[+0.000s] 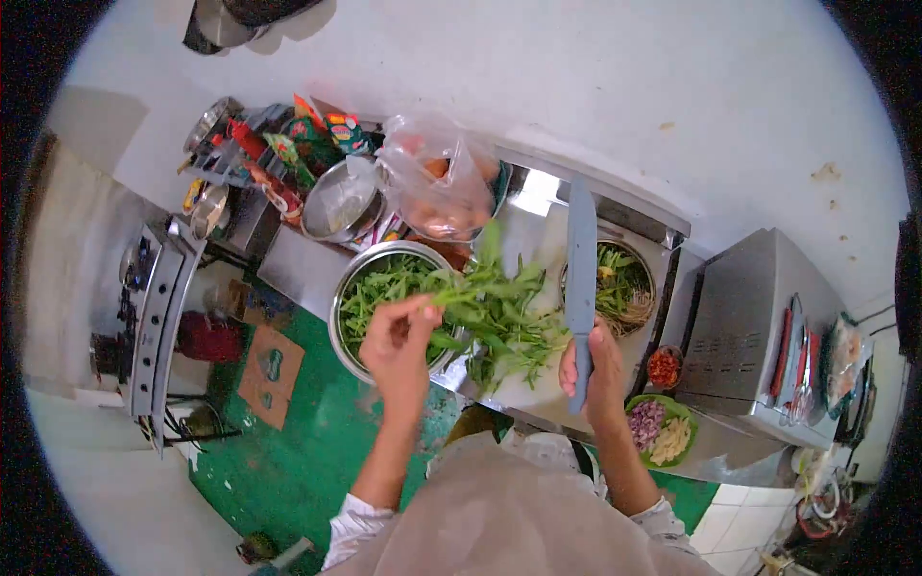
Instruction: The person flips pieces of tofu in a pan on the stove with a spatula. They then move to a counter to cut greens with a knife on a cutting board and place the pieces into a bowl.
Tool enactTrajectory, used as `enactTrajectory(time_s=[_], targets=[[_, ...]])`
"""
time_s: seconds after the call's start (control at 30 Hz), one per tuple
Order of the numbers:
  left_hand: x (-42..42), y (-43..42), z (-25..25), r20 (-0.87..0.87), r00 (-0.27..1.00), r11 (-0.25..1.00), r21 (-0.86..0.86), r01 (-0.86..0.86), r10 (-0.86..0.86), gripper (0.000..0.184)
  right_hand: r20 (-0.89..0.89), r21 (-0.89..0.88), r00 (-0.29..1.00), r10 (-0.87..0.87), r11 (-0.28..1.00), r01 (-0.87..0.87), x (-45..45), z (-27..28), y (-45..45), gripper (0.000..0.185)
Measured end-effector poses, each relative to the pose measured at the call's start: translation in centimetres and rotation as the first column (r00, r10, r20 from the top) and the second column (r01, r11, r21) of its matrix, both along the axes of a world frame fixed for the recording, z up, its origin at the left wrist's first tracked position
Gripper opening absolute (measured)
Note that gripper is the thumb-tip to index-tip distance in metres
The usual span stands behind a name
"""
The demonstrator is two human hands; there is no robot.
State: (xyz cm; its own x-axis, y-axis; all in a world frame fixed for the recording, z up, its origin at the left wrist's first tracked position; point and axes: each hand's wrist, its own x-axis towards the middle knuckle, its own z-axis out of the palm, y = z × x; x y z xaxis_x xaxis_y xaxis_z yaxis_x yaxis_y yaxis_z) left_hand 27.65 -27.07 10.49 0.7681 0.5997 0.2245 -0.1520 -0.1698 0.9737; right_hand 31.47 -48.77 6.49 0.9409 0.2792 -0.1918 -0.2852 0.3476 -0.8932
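Head view: the right hand (597, 376) is closed around the handle of a knife (580, 264); the blade extends beyond the grip, its long axis running away from the wearer, tip pointing forward. The left hand (394, 338) pinches leafy greens (466, 291) between thumb and fingers; the leaves extend rightward from the fingertips, toward the knife. In view, the left hand overlaps a metal bowl (338, 322) containing more greens.

The kitchen knife (580, 259) had a smooth, matt finish; the bowl (334, 317) was shiny metal, the bag (437, 182) glossy, crinkled plastic.
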Motion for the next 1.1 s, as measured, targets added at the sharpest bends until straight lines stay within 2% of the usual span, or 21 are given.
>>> enactTrajectory(time_s=[0.03, 0.07, 0.17, 0.27, 0.33, 0.37, 0.47, 0.5, 0.53, 0.6, 0.7, 0.87, 0.93, 1.0, 1.03, 1.1], targets=[[-0.4, -0.9, 0.9, 0.132, 0.991, 1.000, -0.003, -0.003, 0.004, 0.010, -0.011, -0.015, 1.000, -0.004, 1.000, 0.004, -0.3, 0.0, -0.1, 0.051], [-0.3, -0.6, 0.7, 0.123, 0.992, 1.000, -0.007, -0.002, 0.003, 0.010, -0.021, -0.019, 1.000, -0.005, 1.000, 0.005, -0.6, 0.1, -0.2, 0.051], [0.5, 1.2, -1.2, 0.109, 0.990, 0.951, -0.305, -0.055, 0.092, 0.010, 0.018, 0.032, 1.000, -0.020, 0.999, 0.019, -0.4, 0.6, 0.1, 0.050], [-0.7, 1.4, -1.3, 0.133, 0.986, 0.932, -0.359, -0.049, 0.103, 0.011, -0.015, 0.141, 0.999, 0.043, 0.989, -0.041, -1.9, 0.5, 0.6, 0.050], [-1.4, 2.0, -2.2, 0.128, 0.986, 0.908, -0.416, -0.041, 0.103, 0.012, -0.039, 0.281, 0.966, 0.257, 0.930, -0.236, -2.8, 0.5, 1.4, 0.059], [-1.6, 2.1, -2.3, 0.122, 0.985, 0.895, -0.443, -0.059, 0.125, 0.012, -0.035, 0.280, 0.964, 0.265, 0.928, -0.245, -3.0, 0.6, 2.0, 0.059], [-2.4, 2.6, -2.8, 0.123, 0.979, 0.863, -0.499, -0.079, 0.161, 0.012, -0.091, 0.451, 0.821, 0.563, 0.758, -0.470, -3.4, 1.0, 4.2, 0.057], [-2.8, 2.8, -3.0, 0.124, 0.977, 0.845, -0.529, -0.082, 0.173, 0.013, -0.123, 0.473, 0.794, 0.596, 0.738, -0.481, -3.2, 0.9, 5.1, 0.048], [-3.2, 3.1, -3.2, 0.127, 0.975, 0.843, -0.530, -0.090, 0.183, 0.013, -0.121, 0.471, 0.788, 0.604, 0.733, -0.490, -2.8, 0.1, 6.0, 0.048], [-4.0, 3.8, -3.9, 0.185, 0.969, 0.811, -0.584, -0.027, 0.166, 0.015, -0.130, 0.573, 0.713, 0.689, 0.639, -0.514, -1.8, -1.8, 7.7, 0.042], [-5.4, 4.9, -4.4, 0.158, 0.969, 0.800, -0.598, -0.058, 0.189, 0.015, -0.159, 0.633, 0.690, 0.706, 0.609, -0.478, 0.2, -1.3, 9.9, 0.040], [-7.3, 6.7, -4.5, 0.119, 0.971, 0.820, -0.563, -0.105, 0.207, 0.014, -0.068, 0.484, 0.682, 0.728, 0.622, -0.616, 1.6, -0.5, 12.5, 0.035], [-7.8, 7.4, -4.5, 0.090, 0.976, 0.834, -0.538, -0.122, 0.201, 0.015, -0.098, 0.304, 0.715, 0.693, 0.704, -0.642, 1.7, -0.4, 13.2, 0.032], [-8.1, 8.2, -4.3, -0.029, 0.988, 0.930, -0.335, -0.150, 0.149, 0.016, -0.108, 0.236, 0.707, 0.699, 0.709, -0.665, 1.7, -0.3, 13.8, 0.030], [-8.2, 8.5, -4.2, -0.027, 0.986, 0.927, -0.337, -0.163, 0.164, 0.016, -0.119, 0.170, 0.711, 0.693, 0.720, -0.673, 1.6, -0.3, 14.2, 0.029], [-8.1, 9.1, -4.1, -0.248, 0.959, 0.988, -0.036, -0.151, 0.137, 0.020, -0.125, 0.109, 0.718, 0.684, 0.729, -0.676, 1.5, -0.3, 14.9, 0.031]])
